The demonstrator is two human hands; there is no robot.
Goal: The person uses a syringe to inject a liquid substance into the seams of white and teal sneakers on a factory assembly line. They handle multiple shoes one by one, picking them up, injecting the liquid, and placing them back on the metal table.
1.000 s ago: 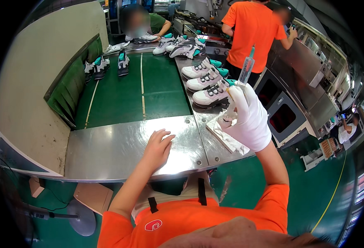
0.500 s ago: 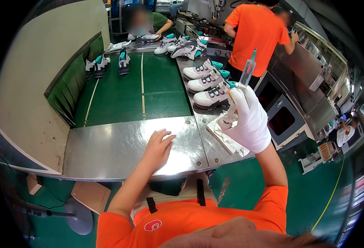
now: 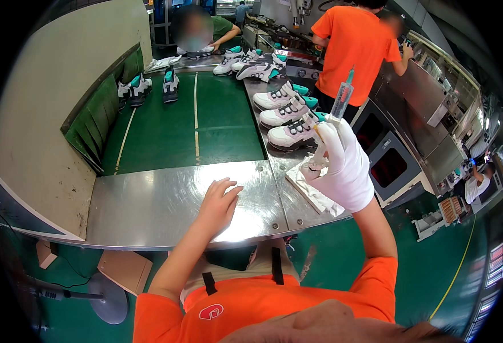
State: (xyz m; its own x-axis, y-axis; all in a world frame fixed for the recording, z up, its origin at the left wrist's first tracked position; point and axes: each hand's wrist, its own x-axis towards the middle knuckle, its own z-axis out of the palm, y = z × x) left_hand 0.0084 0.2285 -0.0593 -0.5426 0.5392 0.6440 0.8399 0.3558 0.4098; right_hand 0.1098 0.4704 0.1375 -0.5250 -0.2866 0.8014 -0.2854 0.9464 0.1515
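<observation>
My left hand (image 3: 219,204) is bare and lies over the metal tabletop (image 3: 148,200) with its fingers stretched out, holding nothing. My right hand (image 3: 346,163) wears a white glove and is raised above the table's right side. Its fingers are wrapped round a clear syringe (image 3: 340,104) whose teal tip points up. Something small and yellowish, too small to name, shows by the gloved fingertips. Several white and grey sneakers (image 3: 291,135) with teal linings and black soles stand in a row just left of the glove. Beneath the glove is a white cloth (image 3: 315,194).
A green conveyor belt (image 3: 160,137) carries more sneakers (image 3: 171,88) at its far left, beside a green flap curtain (image 3: 94,126). More shoes (image 3: 257,66) stand at the far corner. One co-worker (image 3: 223,28) sits across; another in orange (image 3: 351,51) stands at the machines.
My hands and the syringe have stayed in place. Across the belt, the co-worker's shoe has shifted slightly and shows less now.
</observation>
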